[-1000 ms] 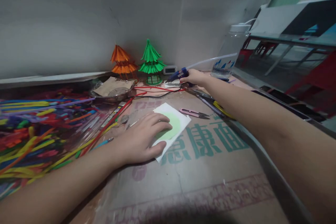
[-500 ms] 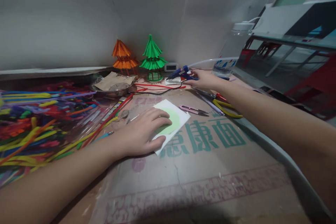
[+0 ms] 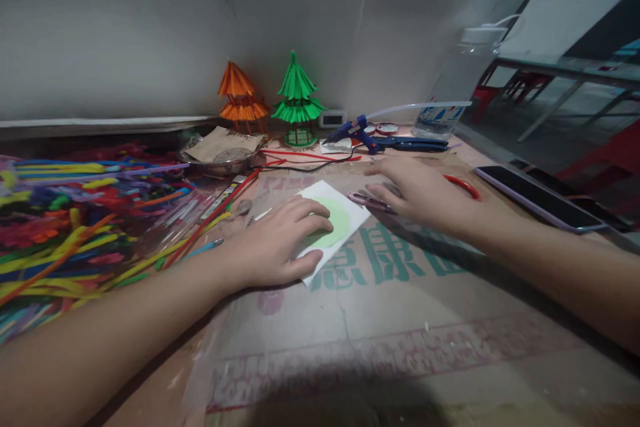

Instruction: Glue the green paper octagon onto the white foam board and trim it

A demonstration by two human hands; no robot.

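Note:
My left hand (image 3: 285,240) lies spread over a white sheet of paper (image 3: 320,190) with a light green round shape (image 3: 341,221) on it, covering their left part. My right hand (image 3: 417,193) hovers with fingers apart and nothing in them, just right of the pink thread snips (image 3: 367,200). It hides part of the snips and most of the pliers, whose red handle (image 3: 464,185) shows beyond it. Behind my right hand, the blue glue gun (image 3: 355,133) rests at the back with a clear glue stick (image 3: 425,105) sticking out.
Orange (image 3: 240,90) and green (image 3: 299,93) pipe-cleaner towers stand by the wall, beside a small digital clock (image 3: 333,119). Coloured pipe cleaners (image 3: 65,233) heap up at left near a metal bowl (image 3: 225,155). A phone (image 3: 537,197) and a plastic bottle (image 3: 445,93) are at right.
My right hand has let go of the glue gun and come back toward me, over the snips and pliers. My left hand stays on the paper. The view has shifted slightly.

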